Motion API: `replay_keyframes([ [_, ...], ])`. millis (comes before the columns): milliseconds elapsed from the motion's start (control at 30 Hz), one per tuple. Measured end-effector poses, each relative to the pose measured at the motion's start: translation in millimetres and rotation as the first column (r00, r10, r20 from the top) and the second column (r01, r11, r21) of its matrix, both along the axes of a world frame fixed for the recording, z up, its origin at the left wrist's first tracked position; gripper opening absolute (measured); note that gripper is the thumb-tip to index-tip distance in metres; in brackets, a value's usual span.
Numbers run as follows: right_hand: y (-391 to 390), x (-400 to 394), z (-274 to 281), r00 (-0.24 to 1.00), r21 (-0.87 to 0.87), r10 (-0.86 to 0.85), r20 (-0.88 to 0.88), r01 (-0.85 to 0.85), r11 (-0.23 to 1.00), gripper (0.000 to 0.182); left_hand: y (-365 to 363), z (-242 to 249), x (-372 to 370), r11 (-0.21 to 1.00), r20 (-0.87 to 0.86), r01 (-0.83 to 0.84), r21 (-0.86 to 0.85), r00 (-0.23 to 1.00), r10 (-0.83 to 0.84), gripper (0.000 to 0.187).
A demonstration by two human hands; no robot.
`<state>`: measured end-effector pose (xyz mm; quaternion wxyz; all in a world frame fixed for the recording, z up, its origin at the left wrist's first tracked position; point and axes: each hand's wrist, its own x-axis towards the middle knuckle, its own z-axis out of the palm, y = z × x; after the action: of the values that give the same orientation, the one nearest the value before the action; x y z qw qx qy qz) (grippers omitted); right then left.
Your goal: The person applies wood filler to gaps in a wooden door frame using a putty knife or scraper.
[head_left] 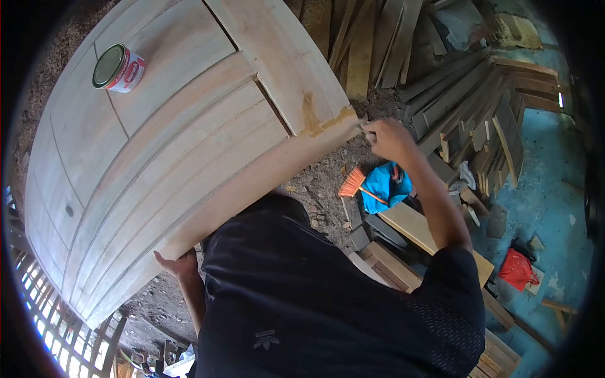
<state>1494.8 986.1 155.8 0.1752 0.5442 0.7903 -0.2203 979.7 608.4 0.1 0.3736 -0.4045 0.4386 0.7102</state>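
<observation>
From my seat far from the rig, I see the pale wooden panel (pixel 208 135) filling the upper left and centre of the frame, its grooved face turned up. My right hand (pixel 389 140), right of centre in the frame, is clenched around a small thin tool (pixel 363 128), too blurred to name for certain, right at the panel's near corner. Just beside it, a brown smear (pixel 311 120) runs over the joint and along the end of the wood. My left hand (pixel 182 263), lower left of centre, is at the panel's lower edge, thumb spread; I take it to be steadying the wood, though I cannot tell how firmly its fingers close underneath. The tin (pixel 120 68) stands on the panel in the upper left of the frame, well apart from both hands. For clean work at this corner, I judge the tool wants a low angle and light, even pressure, with strokes following the grain and easing off at the edge so nothing drags or rounds it. The broom (pixel 351 183) and blue bag (pixel 386 186) lie on the ground below the right hand, and loose planks (pixel 359 60) crowd the top.
</observation>
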Motion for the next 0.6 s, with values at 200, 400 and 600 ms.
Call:
replay_keyframes([
  [200, 5, -39, -20, 0.972, 0.152, -0.149, -0.18, 0.177, 0.972, 0.013, 9, 10, 5, 1.0, -0.031, 0.021, -0.012, 0.999, -0.021, 0.081],
  [400, 6, -21, 5, 0.988, -0.102, 0.139, -0.063, -0.145, 0.984, 0.024, 5, 6, 2, 0.999, -0.041, 0.042, 0.016, 0.998, -0.041, 0.08],
  [600, 4, 7, -28, 0.995, 0.116, -0.034, -0.094, 0.045, 0.992, 0.039, 16, 19, 11, 1.0, -0.035, 0.013, -0.014, 0.999, -0.014, 0.08],
])
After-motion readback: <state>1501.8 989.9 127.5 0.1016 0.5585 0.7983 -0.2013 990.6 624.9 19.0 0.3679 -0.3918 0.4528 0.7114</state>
